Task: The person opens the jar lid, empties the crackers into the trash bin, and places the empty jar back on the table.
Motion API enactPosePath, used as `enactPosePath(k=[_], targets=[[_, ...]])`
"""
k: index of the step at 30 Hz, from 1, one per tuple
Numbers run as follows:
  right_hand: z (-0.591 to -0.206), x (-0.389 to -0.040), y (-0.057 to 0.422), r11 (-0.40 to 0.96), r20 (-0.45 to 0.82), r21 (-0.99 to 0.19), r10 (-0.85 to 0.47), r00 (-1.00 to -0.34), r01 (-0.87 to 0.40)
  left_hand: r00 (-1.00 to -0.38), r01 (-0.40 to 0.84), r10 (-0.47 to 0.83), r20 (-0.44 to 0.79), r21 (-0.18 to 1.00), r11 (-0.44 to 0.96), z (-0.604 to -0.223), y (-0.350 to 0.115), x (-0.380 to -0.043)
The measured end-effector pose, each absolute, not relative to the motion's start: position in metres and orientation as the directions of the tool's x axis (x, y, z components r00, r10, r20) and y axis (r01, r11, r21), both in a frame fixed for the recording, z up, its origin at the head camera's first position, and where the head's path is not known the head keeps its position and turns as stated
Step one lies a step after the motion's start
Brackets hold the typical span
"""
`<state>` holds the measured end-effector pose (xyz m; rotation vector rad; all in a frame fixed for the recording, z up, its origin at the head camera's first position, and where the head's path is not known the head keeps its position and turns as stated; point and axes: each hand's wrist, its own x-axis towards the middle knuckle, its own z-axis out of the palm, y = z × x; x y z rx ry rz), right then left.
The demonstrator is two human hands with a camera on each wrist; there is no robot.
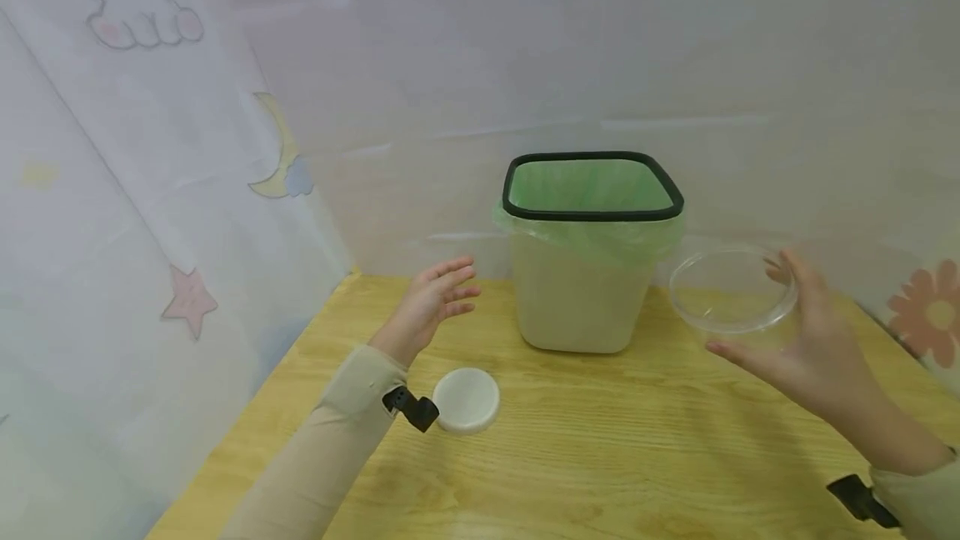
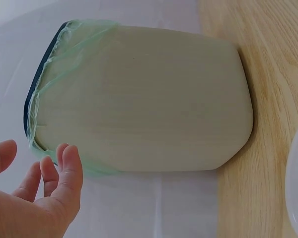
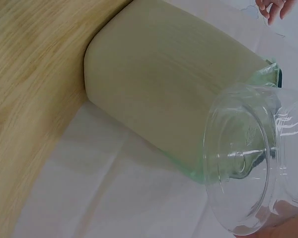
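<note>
My right hand (image 1: 828, 348) holds a clear round plastic tub (image 1: 731, 330) above the table, to the right of a trash bin (image 1: 581, 290). Thumb and fingers wrap the tub's side; in the right wrist view the see-through tub (image 3: 238, 163) overlaps the bin's rim end. The bin is pale, with a green bag liner (image 1: 588, 182) under a black rim frame (image 1: 592, 215). My left hand (image 1: 431, 302) hovers left of the bin, fingers loosely extended, holding nothing. A white round lid-like disc (image 1: 467, 400) lies on the table below that hand.
The wood-grain table (image 1: 600, 457) ends at a pale printed cloth backdrop (image 1: 420, 107) behind and on the left. Black straps with small mounts (image 1: 411, 408) sit on both wrists.
</note>
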<state>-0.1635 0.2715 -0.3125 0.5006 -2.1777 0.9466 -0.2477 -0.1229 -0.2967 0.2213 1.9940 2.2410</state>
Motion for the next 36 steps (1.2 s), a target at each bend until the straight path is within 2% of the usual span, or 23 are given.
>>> enactPosePath(k=[7, 13, 20, 30, 36], targets=[[-0.322, -0.162, 0.268, 0.636, 0.7, -0.53, -0.045, -0.713, -0.561, -0.983, -0.015, 0.185, 0.009, 0.991, -0.13, -0.299, -0.123, -0.246], [-0.329, -0.163, 0.264, 0.633, 0.741, -0.495, -0.051, -0.669, -0.596, -0.983, -0.015, 0.185, 0.008, 0.992, -0.122, -0.3, -0.122, -0.246], [-0.338, -0.16, 0.261, 0.615, 0.708, -0.542, -0.033, -0.706, -0.573, -0.985, -0.007, 0.171, 0.011, 0.994, -0.105, -0.303, -0.122, -0.244], [-0.343, -0.16, 0.257, 0.612, 0.729, -0.528, -0.029, -0.684, -0.589, -0.985, -0.006, 0.173, 0.009, 0.996, -0.088, -0.307, -0.125, -0.24], [-0.35, -0.159, 0.253, 0.597, 0.698, -0.564, -0.023, -0.716, -0.57, -0.986, 0.002, 0.169, 0.015, 0.997, -0.077, -0.311, -0.13, -0.238]])
